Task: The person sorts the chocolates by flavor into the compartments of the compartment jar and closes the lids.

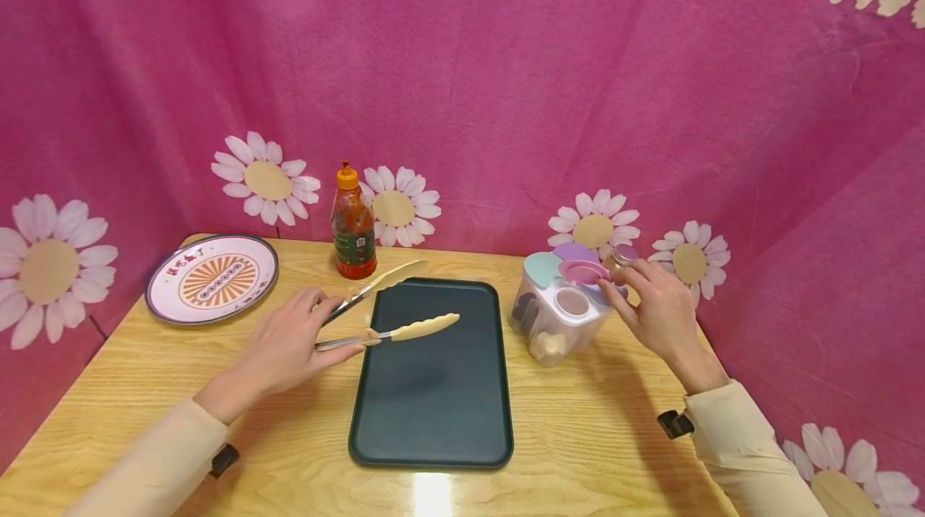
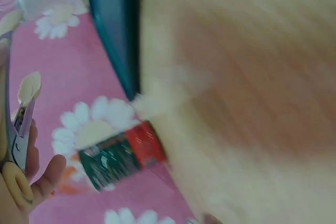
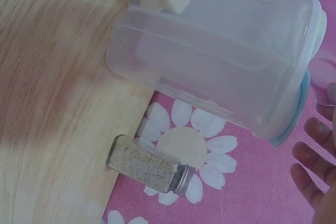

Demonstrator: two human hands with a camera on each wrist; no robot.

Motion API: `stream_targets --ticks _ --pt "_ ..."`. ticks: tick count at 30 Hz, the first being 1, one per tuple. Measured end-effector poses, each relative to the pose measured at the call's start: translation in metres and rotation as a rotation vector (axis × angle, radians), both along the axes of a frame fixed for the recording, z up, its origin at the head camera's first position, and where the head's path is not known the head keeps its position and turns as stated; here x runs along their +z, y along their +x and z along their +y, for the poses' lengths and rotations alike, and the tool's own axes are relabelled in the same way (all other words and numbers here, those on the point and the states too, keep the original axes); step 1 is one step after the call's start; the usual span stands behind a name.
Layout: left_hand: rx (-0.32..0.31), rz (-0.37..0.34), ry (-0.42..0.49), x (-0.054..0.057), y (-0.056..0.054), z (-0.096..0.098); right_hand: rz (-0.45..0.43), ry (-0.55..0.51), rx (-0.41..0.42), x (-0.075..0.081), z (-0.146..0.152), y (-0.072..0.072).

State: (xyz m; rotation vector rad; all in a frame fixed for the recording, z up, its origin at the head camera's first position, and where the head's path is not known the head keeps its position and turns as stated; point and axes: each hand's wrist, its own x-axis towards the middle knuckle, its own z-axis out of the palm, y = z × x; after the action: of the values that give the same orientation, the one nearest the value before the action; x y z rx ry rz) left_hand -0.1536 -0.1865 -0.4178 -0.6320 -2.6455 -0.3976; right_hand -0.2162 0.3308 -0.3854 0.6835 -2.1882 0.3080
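Observation:
My left hand (image 1: 285, 344) holds a pair of metal tongs with cream scalloped tips (image 1: 425, 327), their arms spread wide over the dark tray (image 1: 433, 413). Nothing lies between the tips. On the right, my right hand (image 1: 654, 312) pinches the pink flip lid (image 1: 582, 271) of a clear divided container (image 1: 523, 312). That lid is raised, and a round opening (image 1: 572, 302) shows in the white top in front of it. Pale chunks (image 1: 549, 347) sit in the front compartment. Mint (image 1: 542, 269) and purple (image 1: 574, 252) lids cover other compartments.
A red sauce bottle (image 1: 354, 232) with an orange cap stands behind the tray. At the back left lies a patterned oval plate (image 1: 162, 292). A glass spice jar (image 3: 144, 166) with a metal cap stands behind the container, near the table's edge.

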Motion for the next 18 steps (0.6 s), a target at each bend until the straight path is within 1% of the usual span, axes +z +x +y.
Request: stream_targets --ticks 4,9,13,16,18 --pt "0.035 0.018 -0.022 -0.007 0.008 -0.021 -0.004 0.005 0.000 0.000 0.000 0.000" --pt "0.063 0.073 -0.058 -0.015 0.016 -0.045 -0.009 0.008 -0.002 0.000 0.000 0.000" --pt "0.064 0.137 -0.073 -0.024 0.020 -0.063 -0.013 0.011 -0.005 0.000 -0.001 -0.001" --pt "0.071 0.192 -0.079 -0.033 0.021 -0.074 -0.013 0.013 -0.009 0.000 -0.001 -0.001" --pt "0.081 0.214 -0.080 -0.038 0.021 -0.079 -0.016 0.015 -0.014 0.000 -0.001 0.000"
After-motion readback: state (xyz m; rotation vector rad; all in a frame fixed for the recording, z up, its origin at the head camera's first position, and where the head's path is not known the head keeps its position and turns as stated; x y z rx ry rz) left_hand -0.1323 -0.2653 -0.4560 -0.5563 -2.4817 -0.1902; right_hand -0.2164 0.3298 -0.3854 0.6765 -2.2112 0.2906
